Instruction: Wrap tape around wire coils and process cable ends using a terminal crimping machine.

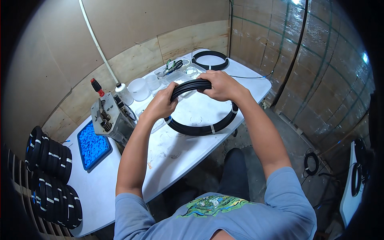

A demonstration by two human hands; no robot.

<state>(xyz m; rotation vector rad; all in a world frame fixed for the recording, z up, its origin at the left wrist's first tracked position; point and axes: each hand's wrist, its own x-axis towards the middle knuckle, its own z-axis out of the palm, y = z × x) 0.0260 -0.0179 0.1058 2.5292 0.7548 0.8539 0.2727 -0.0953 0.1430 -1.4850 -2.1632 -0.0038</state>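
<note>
1. Left hand closed around upper left of a black coil; right hand grips its upper right.
2. Coil, white-banded, is over the table, near front edge; cannot tell whether it touches.
3. Blue tray toward left end, beside metal machine.
4. Second coil near far right corner.

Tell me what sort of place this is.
Probably a small cable or tubing workshop: a machine and a tray of blue pieces sit on a white table, with tied black coils massed at the left.
</note>
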